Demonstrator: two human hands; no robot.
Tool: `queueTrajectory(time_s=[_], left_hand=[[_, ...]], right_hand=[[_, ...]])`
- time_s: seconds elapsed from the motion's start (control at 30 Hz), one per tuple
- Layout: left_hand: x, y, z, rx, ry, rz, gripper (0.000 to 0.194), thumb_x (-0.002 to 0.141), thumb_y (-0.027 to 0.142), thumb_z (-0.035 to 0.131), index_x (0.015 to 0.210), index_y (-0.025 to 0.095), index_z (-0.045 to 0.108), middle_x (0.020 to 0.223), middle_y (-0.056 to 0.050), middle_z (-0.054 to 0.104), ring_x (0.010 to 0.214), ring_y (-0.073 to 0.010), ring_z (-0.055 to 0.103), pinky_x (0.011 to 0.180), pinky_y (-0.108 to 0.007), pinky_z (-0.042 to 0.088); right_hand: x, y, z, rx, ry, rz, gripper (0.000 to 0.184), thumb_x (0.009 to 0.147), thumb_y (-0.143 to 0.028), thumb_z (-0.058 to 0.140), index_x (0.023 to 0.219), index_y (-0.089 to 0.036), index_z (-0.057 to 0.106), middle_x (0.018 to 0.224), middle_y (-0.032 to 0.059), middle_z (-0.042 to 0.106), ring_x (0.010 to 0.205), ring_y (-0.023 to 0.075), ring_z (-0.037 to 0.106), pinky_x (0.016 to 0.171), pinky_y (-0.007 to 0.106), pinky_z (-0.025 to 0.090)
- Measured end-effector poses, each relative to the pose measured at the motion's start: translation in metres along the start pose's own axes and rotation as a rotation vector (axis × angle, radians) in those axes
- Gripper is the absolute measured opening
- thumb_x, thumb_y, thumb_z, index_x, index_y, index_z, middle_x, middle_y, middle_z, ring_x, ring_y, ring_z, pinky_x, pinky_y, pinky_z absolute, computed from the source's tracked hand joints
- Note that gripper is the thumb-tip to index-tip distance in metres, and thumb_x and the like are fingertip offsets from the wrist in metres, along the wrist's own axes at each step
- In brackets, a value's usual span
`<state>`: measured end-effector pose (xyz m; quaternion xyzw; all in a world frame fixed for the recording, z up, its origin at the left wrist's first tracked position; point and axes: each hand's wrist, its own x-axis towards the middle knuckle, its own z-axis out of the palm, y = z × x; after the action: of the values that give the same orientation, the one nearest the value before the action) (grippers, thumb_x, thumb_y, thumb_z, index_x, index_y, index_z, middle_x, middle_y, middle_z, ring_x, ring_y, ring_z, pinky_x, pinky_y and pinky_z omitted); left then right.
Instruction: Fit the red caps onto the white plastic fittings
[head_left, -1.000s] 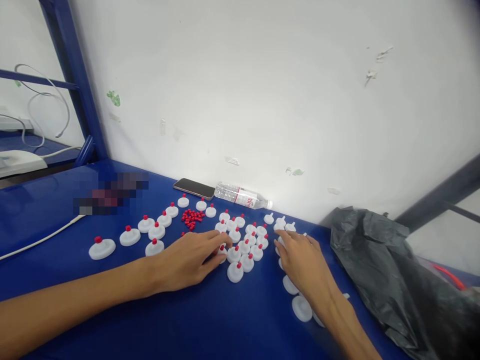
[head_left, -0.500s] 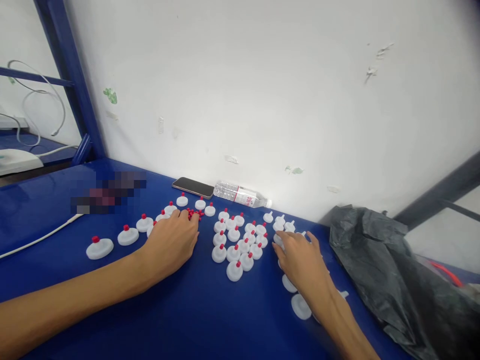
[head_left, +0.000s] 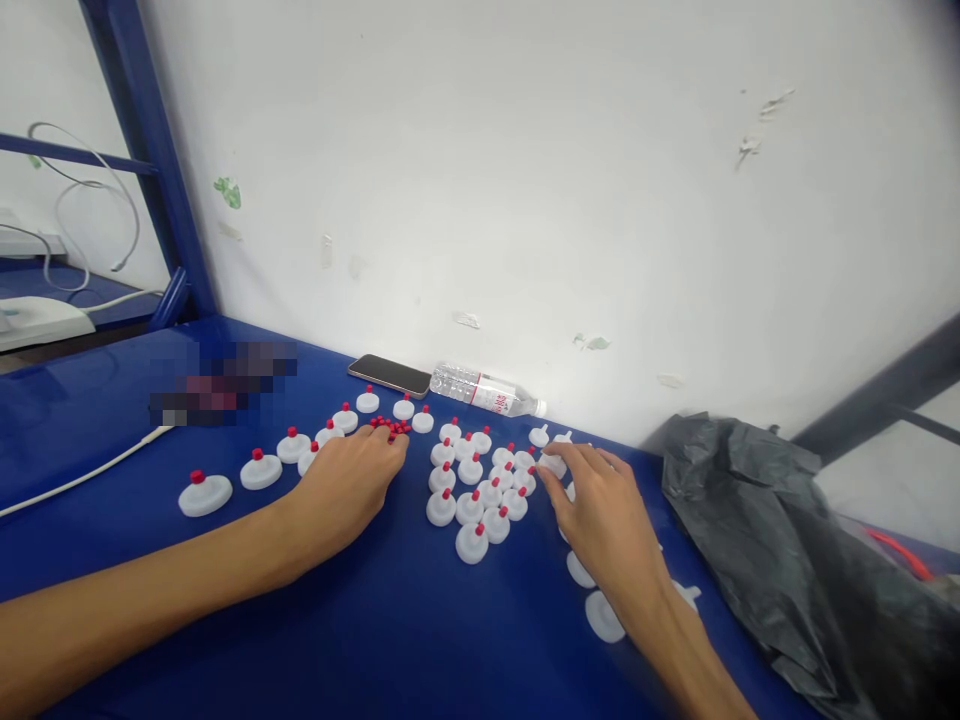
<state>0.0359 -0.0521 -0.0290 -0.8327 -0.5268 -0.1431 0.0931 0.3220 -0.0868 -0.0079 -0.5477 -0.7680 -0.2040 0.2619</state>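
Observation:
My left hand [head_left: 352, 485] reaches down into a small pile of red caps [head_left: 390, 425], its fingers curled; its fingertips and anything between them are hidden. My right hand [head_left: 604, 505] pinches a round white spouted lid [head_left: 553, 463] between thumb and fingers at the right-hand group. More white lids [head_left: 604, 615] without red caps lie partly under that hand and wrist. Between my hands stands a cluster of white lids topped with red caps [head_left: 471, 543]. Other capped lids [head_left: 205, 494] form a slanting row to the left.
Along the wall lie a dark phone [head_left: 388, 375] and a clear water bottle [head_left: 487, 388] on its side. A black plastic bag [head_left: 750, 540] covers the right of the blue table [head_left: 420, 640]. At left, a white cable [head_left: 82, 470] runs to a pixelated object.
My left hand has left the capped cluster and moved left to the red caps. My right hand has shifted slightly, with a white lid now showing between its thumb and fingers.

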Motion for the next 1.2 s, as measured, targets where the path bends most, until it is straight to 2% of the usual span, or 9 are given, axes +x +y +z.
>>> queueTrajectory(time_s=[0.13, 0.27, 0.4, 0.5, 0.67, 0.83, 0.97, 1.13, 1.2], left_hand=[[0.001, 0.008, -0.008, 0.055, 0.03, 0.079, 0.014, 0.09, 0.01, 0.049, 0.089, 0.019, 0.06, 0.082, -0.007, 0.066, 0.073, -0.0276, 0.065, 0.052, -0.032, 0.039], [-0.002, 0.016, -0.014, -0.101, 0.192, 0.216, 0.012, 0.094, 0.019, 0.048, 0.09, 0.022, 0.058, 0.082, -0.001, 0.066, 0.071, -0.0211, 0.065, 0.05, -0.03, 0.039], [-0.006, 0.02, -0.012, -0.335, 0.34, 0.32, 0.014, 0.098, 0.022, 0.051, 0.107, 0.025, 0.061, 0.092, 0.001, 0.071, 0.078, -0.0158, 0.068, 0.063, -0.027, 0.051], [-0.007, 0.022, -0.011, -0.451, 0.398, 0.397, 0.018, 0.098, 0.021, 0.055, 0.115, 0.026, 0.061, 0.097, 0.0, 0.073, 0.084, -0.0141, 0.069, 0.072, -0.026, 0.056], [-0.009, 0.026, -0.014, -0.543, 0.458, 0.527, 0.021, 0.096, 0.014, 0.056, 0.113, 0.025, 0.064, 0.102, -0.002, 0.073, 0.094, -0.0147, 0.069, 0.079, -0.025, 0.059], [-0.01, 0.027, -0.013, -0.567, 0.45, 0.581, 0.025, 0.094, 0.012, 0.058, 0.116, 0.023, 0.065, 0.108, -0.004, 0.076, 0.102, -0.0152, 0.07, 0.09, -0.025, 0.059], [-0.01, 0.026, -0.012, -0.676, 0.388, 0.544, 0.025, 0.094, 0.011, 0.059, 0.113, 0.025, 0.067, 0.107, -0.004, 0.077, 0.098, -0.0155, 0.071, 0.088, -0.026, 0.059], [-0.008, 0.031, -0.02, -0.955, 0.221, 0.301, 0.009, 0.09, 0.025, 0.068, 0.099, 0.025, 0.07, 0.094, -0.001, 0.074, 0.08, -0.0141, 0.069, 0.063, -0.022, 0.057], [-0.008, 0.032, -0.025, -1.048, 0.121, 0.193, 0.022, 0.084, 0.029, 0.075, 0.104, 0.026, 0.066, 0.099, -0.002, 0.071, 0.083, -0.0155, 0.067, 0.056, -0.021, 0.055]], right_hand=[[0.002, -0.005, -0.006, 0.078, -0.038, 0.027, 0.022, 0.102, -0.025, 0.041, 0.119, -0.023, 0.056, 0.115, 0.0088, 0.067, 0.093, 0.0261, 0.068, 0.08, 0.044, 0.055], [0.001, -0.015, -0.008, 0.17, -0.042, -0.121, 0.032, 0.101, -0.022, 0.045, 0.133, -0.022, 0.05, 0.122, 0.0096, 0.064, 0.109, 0.0263, 0.063, 0.093, 0.046, 0.053], [-0.002, -0.027, -0.008, 0.282, -0.036, -0.258, 0.043, 0.098, -0.017, 0.052, 0.14, -0.023, 0.044, 0.126, 0.0083, 0.064, 0.115, 0.0237, 0.059, 0.1, 0.044, 0.05], [-0.002, -0.034, -0.009, 0.322, -0.044, -0.324, 0.044, 0.096, -0.013, 0.055, 0.139, -0.022, 0.047, 0.123, 0.0071, 0.066, 0.112, 0.0222, 0.06, 0.1, 0.042, 0.05], [-0.002, -0.038, -0.012, 0.335, -0.023, -0.399, 0.043, 0.096, -0.01, 0.056, 0.137, -0.019, 0.05, 0.122, 0.007, 0.069, 0.109, 0.0205, 0.061, 0.099, 0.041, 0.049], [-0.003, -0.04, -0.012, 0.339, 0.025, -0.447, 0.043, 0.094, -0.009, 0.058, 0.136, -0.018, 0.052, 0.12, 0.0077, 0.071, 0.108, 0.0206, 0.062, 0.099, 0.041, 0.05], [-0.003, -0.041, -0.014, 0.349, 0.074, -0.469, 0.043, 0.092, -0.006, 0.058, 0.133, -0.019, 0.054, 0.119, 0.0079, 0.072, 0.108, 0.0199, 0.064, 0.097, 0.04, 0.053], [-0.002, -0.039, -0.016, 0.28, 0.116, -0.524, 0.04, 0.095, -0.004, 0.054, 0.131, -0.019, 0.056, 0.125, 0.0084, 0.071, 0.117, 0.0193, 0.064, 0.101, 0.041, 0.052], [-0.002, -0.038, -0.018, 0.26, 0.141, -0.565, 0.034, 0.098, -0.008, 0.052, 0.13, -0.019, 0.056, 0.126, 0.0079, 0.071, 0.117, 0.0187, 0.065, 0.101, 0.04, 0.051]])
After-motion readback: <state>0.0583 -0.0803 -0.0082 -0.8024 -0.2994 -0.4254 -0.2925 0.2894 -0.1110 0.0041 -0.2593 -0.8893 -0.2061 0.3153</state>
